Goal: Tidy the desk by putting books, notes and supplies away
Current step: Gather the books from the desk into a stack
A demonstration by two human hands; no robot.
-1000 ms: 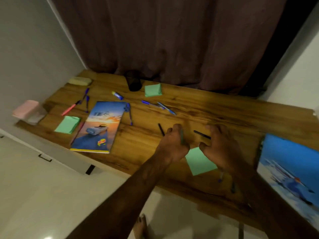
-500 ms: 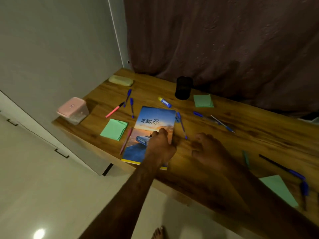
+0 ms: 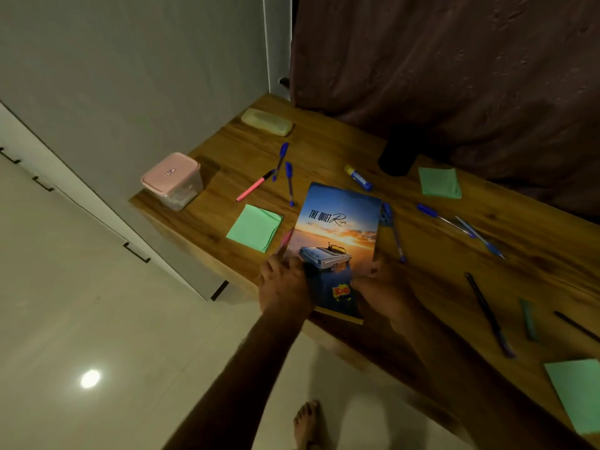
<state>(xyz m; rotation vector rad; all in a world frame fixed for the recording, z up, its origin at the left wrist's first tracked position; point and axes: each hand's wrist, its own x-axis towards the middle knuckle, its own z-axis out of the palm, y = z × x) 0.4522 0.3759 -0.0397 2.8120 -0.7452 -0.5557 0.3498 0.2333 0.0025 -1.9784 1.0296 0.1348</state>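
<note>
Book [image 3: 337,228]: sunset cover, white convertible, title "The Quiet Ride".

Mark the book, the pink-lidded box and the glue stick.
book [image 3: 337,222], head view, middle of the cover.
pink-lidded box [image 3: 170,172], head view, top of the lid.
glue stick [image 3: 359,180], head view, blue barrel.

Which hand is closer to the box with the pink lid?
The left hand. It is at the left edge of the book, toward the box; the right hand is at the book's right edge, farther away.
</note>
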